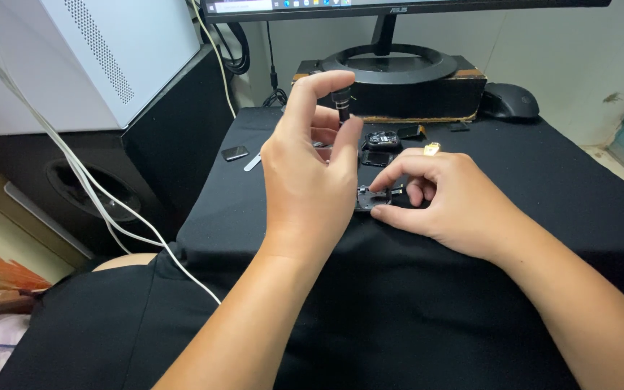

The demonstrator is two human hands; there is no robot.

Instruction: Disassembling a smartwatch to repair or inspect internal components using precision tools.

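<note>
A matt black cloth (529, 188) covers the table; the slim black screwdriver (342, 108) shows a knurled metal grip, beside a glossy black plastic monitor stand (399, 65).

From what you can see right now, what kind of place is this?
Probably a small electronics repair desk. The left hand holds a thin screwdriver over a small opened device steadied by the right hand; a monitor stand and computer mouse sit behind.
</note>
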